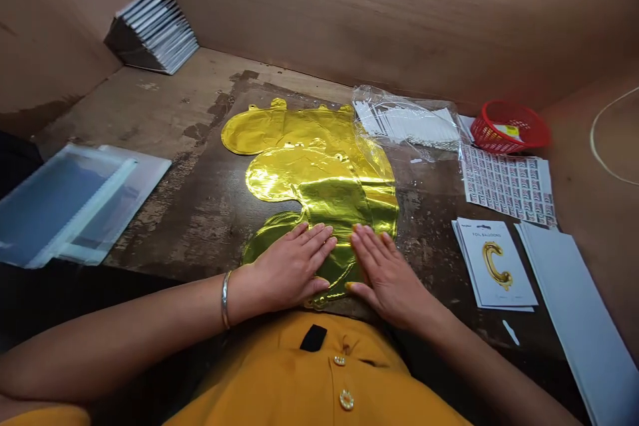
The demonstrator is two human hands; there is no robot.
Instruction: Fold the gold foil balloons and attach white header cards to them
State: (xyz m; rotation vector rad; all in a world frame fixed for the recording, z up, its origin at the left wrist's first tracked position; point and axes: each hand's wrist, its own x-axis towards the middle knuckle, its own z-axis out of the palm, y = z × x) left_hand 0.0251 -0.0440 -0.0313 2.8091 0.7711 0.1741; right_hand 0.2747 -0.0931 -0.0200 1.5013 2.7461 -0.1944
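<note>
A pile of flat gold foil balloons (319, 173) lies on the dark wooden table (200, 213) in front of me. My left hand (287, 269) rests palm down on the near end of the top balloon, fingers stretched out and together. My right hand (384, 276) lies flat beside it on the same foil, fingers extended. The fingertips of both hands nearly meet at the middle. Neither hand grips anything. A metal bangle (225, 299) sits on my left wrist.
Clear plastic sleeves (70, 203) lie at the left. White packs (154, 30) lean in the far left corner. A clear bag of white sticks (407, 123), a red basket (509, 126), a sticker sheet (509, 183), printed "C" cards (494, 263) and white sheets (579, 319) fill the right side.
</note>
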